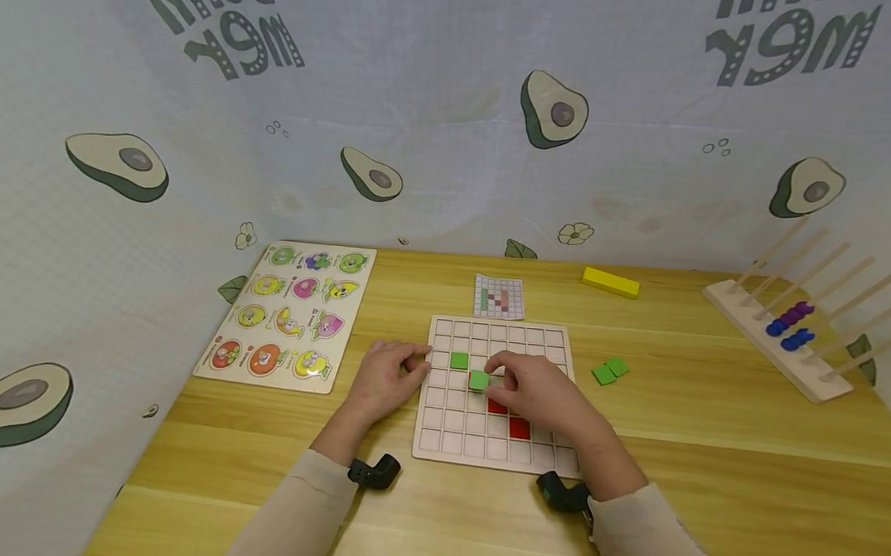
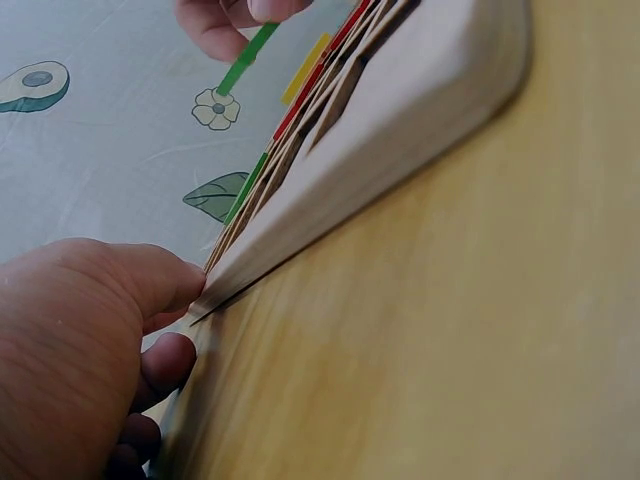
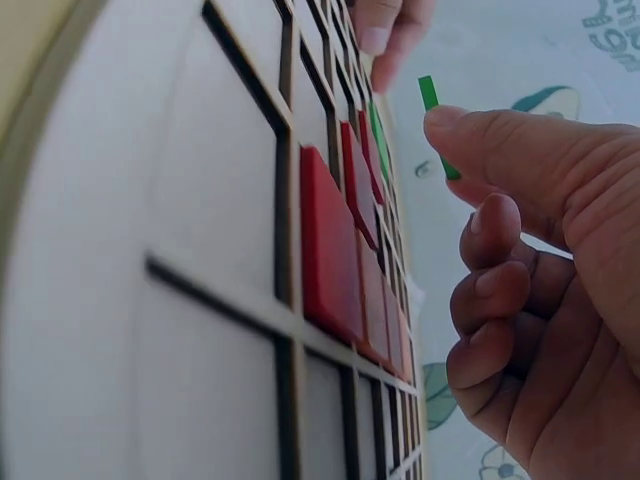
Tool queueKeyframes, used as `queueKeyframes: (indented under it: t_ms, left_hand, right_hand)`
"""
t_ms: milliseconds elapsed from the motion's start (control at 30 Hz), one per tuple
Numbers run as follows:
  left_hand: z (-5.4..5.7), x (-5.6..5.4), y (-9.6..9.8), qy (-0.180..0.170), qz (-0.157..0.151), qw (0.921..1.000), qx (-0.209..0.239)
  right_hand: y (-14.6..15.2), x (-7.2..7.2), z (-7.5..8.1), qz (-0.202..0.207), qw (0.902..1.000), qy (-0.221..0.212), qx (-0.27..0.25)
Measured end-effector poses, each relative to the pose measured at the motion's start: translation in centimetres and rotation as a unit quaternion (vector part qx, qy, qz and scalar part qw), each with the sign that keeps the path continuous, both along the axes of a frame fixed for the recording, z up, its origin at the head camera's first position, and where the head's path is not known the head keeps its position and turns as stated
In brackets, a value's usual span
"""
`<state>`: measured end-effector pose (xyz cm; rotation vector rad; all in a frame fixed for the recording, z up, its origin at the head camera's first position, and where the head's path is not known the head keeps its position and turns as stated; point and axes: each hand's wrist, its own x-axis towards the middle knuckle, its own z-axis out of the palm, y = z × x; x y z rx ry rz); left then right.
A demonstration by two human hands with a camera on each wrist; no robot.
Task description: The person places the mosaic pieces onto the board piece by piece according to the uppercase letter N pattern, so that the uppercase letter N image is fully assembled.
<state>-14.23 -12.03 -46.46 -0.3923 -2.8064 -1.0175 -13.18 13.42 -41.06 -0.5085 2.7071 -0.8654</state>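
Note:
My right hand (image 1: 538, 390) pinches a green square tile (image 1: 479, 381) between thumb and finger, above the gridded wooden board (image 1: 449, 442). In the right wrist view the tile (image 3: 430, 93) stands clear of the board, its other fingers curled. Several red tiles (image 1: 519, 428) fill cells partly hidden beneath that hand. Another green tile (image 1: 459, 361) lies in a cell on the upper left. With thumb and fingertip, my left hand (image 1: 386, 377) touches the board's left edge; the left wrist view has its other fingers loosely bent beside the edge.
Behind the board lies a printed pattern card (image 1: 498, 297). Loose green tiles (image 1: 604, 374) are to the right, with a yellow bar (image 1: 610, 283) farther back. A fruit picture board (image 1: 279, 316) sits left; a pegged stand (image 1: 779, 341) with purple and blue beads is far right.

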Motion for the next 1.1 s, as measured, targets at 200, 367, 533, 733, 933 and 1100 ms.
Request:
queueKeyframes:
  t_ms: [200, 367, 533, 733, 933, 1100]
  left_hand:
    - [0.0, -0.1, 0.0, 0.002, 0.003, 0.9999, -0.012]
    - [-0.1, -0.1, 0.0, -0.011, 0.007, 0.9999, -0.011]
    - [0.0, -0.1, -0.1, -0.015, 0.007, 0.9998, -0.009]
    - [0.0, -0.1, -0.1, -0.006, 0.003, 0.9999, -0.011]
    - [0.0, -0.1, -0.1, -0.010, 0.003, 0.9999, -0.011]
    - [0.0, -0.2, -0.1, -0.013, 0.002, 0.9999, -0.007]
  right_hand:
    - [-1.3, -0.2, -0.6, 0.004, 0.9999, 0.009, 0.007]
    - [-1.9, -0.4, -0.7, 0.006, 0.9996, 0.025, 0.011]
    - [-2.6, -0.6, -0.7, 0.007, 0.9994, 0.031, 0.015]
    - [-3.2, -0.8, -0.8, 0.004, 0.9995, 0.026, 0.020]
    - [-3.5, -0.9, -0.8, -0.003, 0.9993, 0.022, 0.029]
    - [-3.6, -0.9, -0.9, -0.001, 0.9990, 0.025, 0.038]
